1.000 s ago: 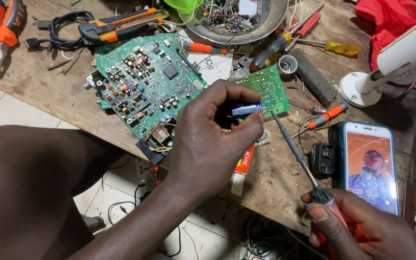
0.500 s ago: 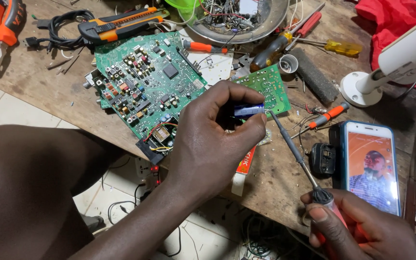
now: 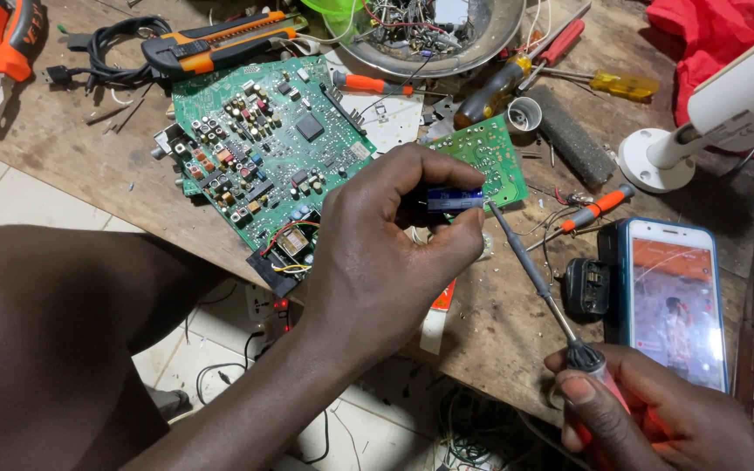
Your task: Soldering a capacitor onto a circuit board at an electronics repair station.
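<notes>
My left hand (image 3: 386, 249) pinches a small blue cylindrical capacitor (image 3: 454, 200) between thumb and fingers, just over the near edge of a small green circuit board (image 3: 486, 157). My right hand (image 3: 656, 419) at the lower right grips the red handle of a soldering iron (image 3: 534, 275). Its thin metal shaft slants up and left, with the tip at the capacitor's right end. A large green circuit board (image 3: 263, 144) packed with components lies to the left of my left hand.
On the wooden table (image 3: 80, 157): a metal bowl (image 3: 434, 35) of wires and parts, orange-handled pliers (image 3: 2, 44), a utility knife (image 3: 215, 44), several screwdrivers, a smartphone (image 3: 674, 301) with lit screen, a white camera on its stand (image 3: 726, 113), red cloth (image 3: 709, 35). Cables lie on the tiled floor.
The soldering iron tip stays at the capacitor. My left hand has turned the capacitor slightly between its fingers; otherwise both hands hold their places.
</notes>
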